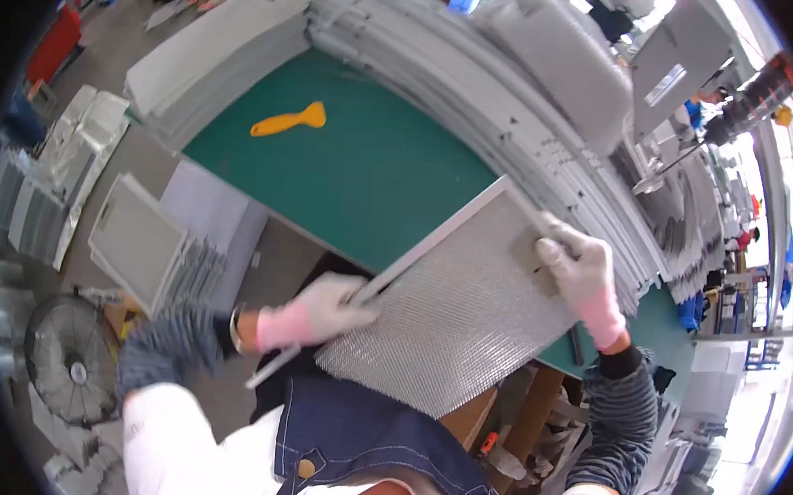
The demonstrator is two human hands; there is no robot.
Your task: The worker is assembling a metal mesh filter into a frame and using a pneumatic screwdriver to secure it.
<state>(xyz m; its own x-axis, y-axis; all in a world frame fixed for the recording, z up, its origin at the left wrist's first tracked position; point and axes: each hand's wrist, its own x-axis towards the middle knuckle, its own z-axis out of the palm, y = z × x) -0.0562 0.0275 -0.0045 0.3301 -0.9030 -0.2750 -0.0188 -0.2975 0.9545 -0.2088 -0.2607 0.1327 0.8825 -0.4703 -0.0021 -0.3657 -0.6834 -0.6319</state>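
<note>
The person stands at the near edge of the green desk with a rectangular metal mesh filter panel held between both gloved hands. The panel lies tilted across the desk's near right corner, its lower part hanging out past the edge toward the person's denim apron.

The left hand is at the panel's left side, its fingers closed around the thin metal frame strip that runs along that long edge; the strip's lower end sticks out below the hand. The right hand sits on the panel's far right corner, fingers curled over the rim and gripping it. Both hands wear pale work gloves with pink cuffs.

Further in on the desk, well apart from the panel, lies an orange plastic scraper. Along the desk's far and right edges rise long stacks of grey filter panels, the right hand just beside them. Another stack lines the far left corner. Down on the floor to the left stand a fan and a loose framed panel.
</note>
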